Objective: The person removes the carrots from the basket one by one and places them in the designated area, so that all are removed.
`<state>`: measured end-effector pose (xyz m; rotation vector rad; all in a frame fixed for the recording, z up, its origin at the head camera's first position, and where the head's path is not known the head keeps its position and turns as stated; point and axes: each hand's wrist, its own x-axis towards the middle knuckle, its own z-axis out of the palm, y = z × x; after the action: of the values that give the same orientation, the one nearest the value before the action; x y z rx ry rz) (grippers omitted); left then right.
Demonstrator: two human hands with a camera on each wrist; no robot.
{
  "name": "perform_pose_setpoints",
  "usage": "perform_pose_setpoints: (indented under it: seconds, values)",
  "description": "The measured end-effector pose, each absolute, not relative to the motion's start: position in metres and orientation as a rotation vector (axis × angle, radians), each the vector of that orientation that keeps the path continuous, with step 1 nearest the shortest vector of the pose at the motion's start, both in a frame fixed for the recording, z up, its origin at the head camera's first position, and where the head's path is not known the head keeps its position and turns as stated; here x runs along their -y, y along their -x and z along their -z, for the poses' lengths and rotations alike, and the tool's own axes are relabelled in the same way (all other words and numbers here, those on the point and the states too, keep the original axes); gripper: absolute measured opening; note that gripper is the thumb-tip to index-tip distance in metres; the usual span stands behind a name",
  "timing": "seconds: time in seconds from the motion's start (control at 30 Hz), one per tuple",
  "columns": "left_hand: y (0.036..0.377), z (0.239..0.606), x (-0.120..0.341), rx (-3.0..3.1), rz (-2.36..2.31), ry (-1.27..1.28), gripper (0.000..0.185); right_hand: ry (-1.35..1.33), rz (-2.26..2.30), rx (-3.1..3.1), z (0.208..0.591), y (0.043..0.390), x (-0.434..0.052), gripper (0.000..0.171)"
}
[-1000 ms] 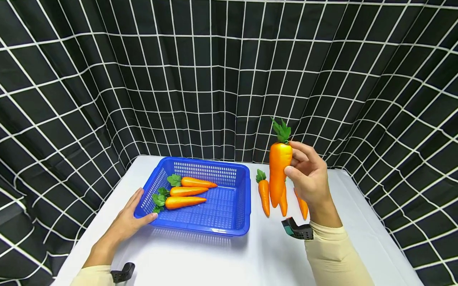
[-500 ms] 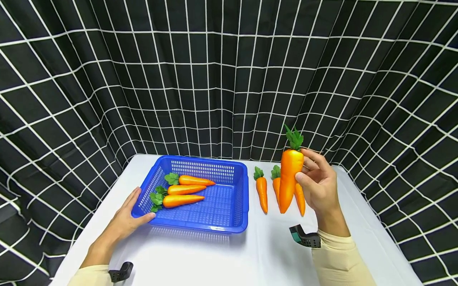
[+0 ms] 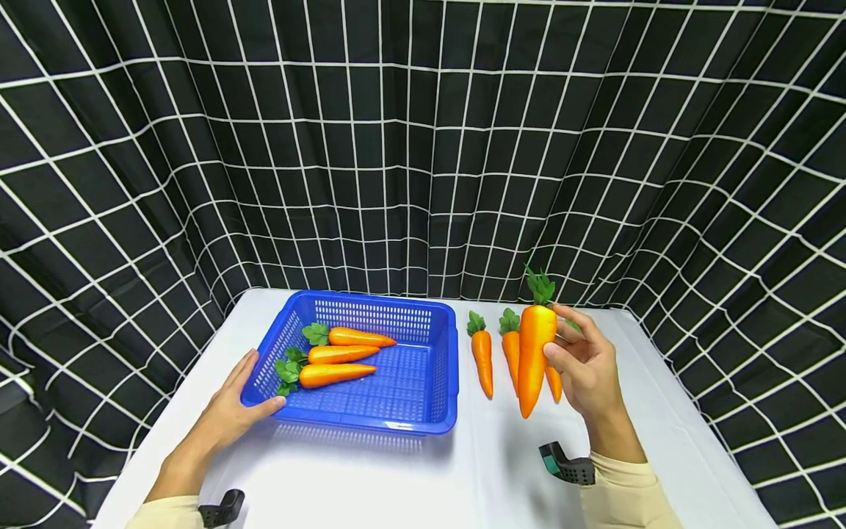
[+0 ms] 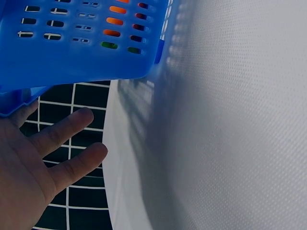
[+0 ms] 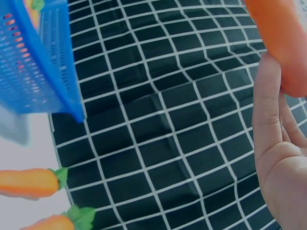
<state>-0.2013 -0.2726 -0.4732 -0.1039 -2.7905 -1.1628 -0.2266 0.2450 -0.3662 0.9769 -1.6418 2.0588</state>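
Note:
My right hand [image 3: 584,364] pinches a large orange carrot [image 3: 537,353] with green leaves, held upright over the table, tip down. In the right wrist view that carrot [image 5: 283,43] is cut off at the top edge, with the fingers against it. Behind it on the table lie three smaller carrots: a left one [image 3: 483,364], a middle one [image 3: 510,356] and a right one [image 3: 554,382], the last two partly hidden. My left hand [image 3: 228,411] rests against the left side of a blue plastic basket [image 3: 403,382], thumb at its front rim, fingers straight and spread in the left wrist view.
Inside the basket lie three carrots [image 3: 344,354] side by side, leaves to the left. A white table [image 3: 370,485] carries everything. A black curtain [image 3: 344,162] with a white grid surrounds its back and sides. Each wrist wears a small black camera mount [image 3: 568,466].
My right hand has carried the large carrot a little to the right, then lowered it. The middle table carrot now shows more of itself. My left hand stays at the basket.

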Motion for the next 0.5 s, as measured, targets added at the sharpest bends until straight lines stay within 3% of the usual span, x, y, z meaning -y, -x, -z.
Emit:
perform_pose_setpoints:
  seconds: [0.5]
  values:
    - [0.2, 0.474, 0.272, 2.789, 1.191, 0.095, 0.101, -0.774, -2.244, 1.706, 0.416, 0.22, -0.25, 0.049]
